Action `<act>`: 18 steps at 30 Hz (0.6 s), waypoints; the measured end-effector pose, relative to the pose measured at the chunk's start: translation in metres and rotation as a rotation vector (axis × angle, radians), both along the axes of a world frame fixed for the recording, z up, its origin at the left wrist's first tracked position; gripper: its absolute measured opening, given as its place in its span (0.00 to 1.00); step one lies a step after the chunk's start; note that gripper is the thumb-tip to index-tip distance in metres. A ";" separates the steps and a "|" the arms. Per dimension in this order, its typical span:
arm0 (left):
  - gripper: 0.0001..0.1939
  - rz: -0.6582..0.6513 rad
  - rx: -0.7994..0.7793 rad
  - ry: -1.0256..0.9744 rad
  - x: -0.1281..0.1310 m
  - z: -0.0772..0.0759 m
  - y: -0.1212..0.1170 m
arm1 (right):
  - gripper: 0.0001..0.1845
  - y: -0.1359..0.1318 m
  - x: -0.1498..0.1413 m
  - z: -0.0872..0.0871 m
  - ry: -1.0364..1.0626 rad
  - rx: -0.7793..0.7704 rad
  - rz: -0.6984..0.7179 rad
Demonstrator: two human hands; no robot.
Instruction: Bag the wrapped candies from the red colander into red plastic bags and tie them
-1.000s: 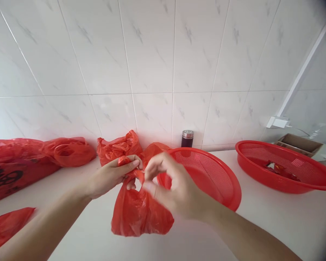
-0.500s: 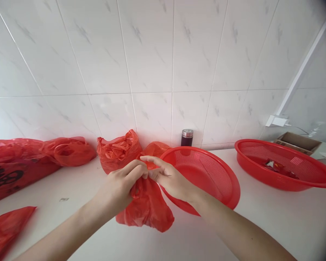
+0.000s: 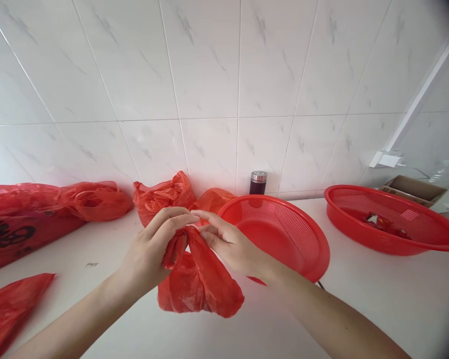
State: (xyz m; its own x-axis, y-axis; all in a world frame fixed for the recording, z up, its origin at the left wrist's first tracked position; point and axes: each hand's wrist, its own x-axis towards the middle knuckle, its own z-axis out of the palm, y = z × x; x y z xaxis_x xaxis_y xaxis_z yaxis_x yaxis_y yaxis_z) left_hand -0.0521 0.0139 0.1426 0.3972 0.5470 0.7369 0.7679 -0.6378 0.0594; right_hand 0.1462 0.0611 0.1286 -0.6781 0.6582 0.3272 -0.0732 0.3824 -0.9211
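Observation:
A red plastic bag (image 3: 204,289) hangs gathered at its neck between my two hands, just above the white table (image 3: 277,324). My left hand (image 3: 155,244) is closed around one side of the twisted neck, where a loop of plastic shows below the fingers. From the other side, my right hand (image 3: 228,239) pinches the plastic, its fingertips meeting those of the left. What the bag holds is hidden. Beside my right wrist is a red perforated plastic basin (image 3: 277,239), with only its bare bottom and wall in sight.
A second red basin (image 3: 389,244) with small packets stands at right, before a cardboard box (image 3: 411,189). A dark flask (image 3: 258,183) stands by the tiled wall. Red bags (image 3: 164,194) line the back, and a large printed one (image 3: 30,229) lies at left.
My left hand has shifted left and opened a gap in the neck, so a loop of plastic now shows. The right hand stays close by. The view has tilted slightly.

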 end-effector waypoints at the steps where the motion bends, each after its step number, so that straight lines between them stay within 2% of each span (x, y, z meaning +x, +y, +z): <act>1: 0.28 -0.004 -0.013 -0.008 -0.001 -0.001 0.000 | 0.21 0.001 0.000 0.001 0.005 -0.050 0.035; 3: 0.25 0.006 -0.039 -0.026 -0.002 -0.003 0.000 | 0.16 0.003 0.001 0.004 0.047 -0.073 0.069; 6: 0.24 0.006 -0.146 -0.023 -0.005 -0.004 0.000 | 0.10 -0.001 0.004 0.010 0.107 0.075 -0.038; 9: 0.25 -0.062 -0.420 0.048 -0.015 -0.003 0.000 | 0.08 -0.011 0.011 0.010 0.000 0.391 -0.247; 11: 0.22 -0.076 -0.637 0.044 -0.029 -0.004 -0.003 | 0.08 -0.020 0.021 0.001 -0.091 0.552 -0.305; 12: 0.21 -0.063 -0.741 0.007 -0.039 -0.006 -0.005 | 0.09 -0.023 0.028 -0.006 -0.125 0.579 -0.309; 14: 0.19 0.009 -0.933 -0.106 -0.061 -0.015 -0.013 | 0.10 -0.027 0.046 -0.022 -0.182 0.525 -0.303; 16: 0.23 0.117 -1.085 -0.202 -0.081 -0.026 -0.022 | 0.10 -0.027 0.064 -0.036 -0.234 0.407 -0.314; 18: 0.26 0.202 -1.161 -0.248 -0.092 -0.036 -0.032 | 0.09 -0.023 0.079 -0.044 -0.266 0.319 -0.351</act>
State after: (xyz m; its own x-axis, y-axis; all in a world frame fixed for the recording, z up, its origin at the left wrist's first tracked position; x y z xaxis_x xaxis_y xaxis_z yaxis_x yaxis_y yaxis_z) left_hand -0.1444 -0.0176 0.1065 0.1453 0.9705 -0.1922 0.7344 0.0243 0.6782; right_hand 0.2254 0.0379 0.0849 -0.5223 0.7558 0.3950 0.3286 0.6058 -0.7246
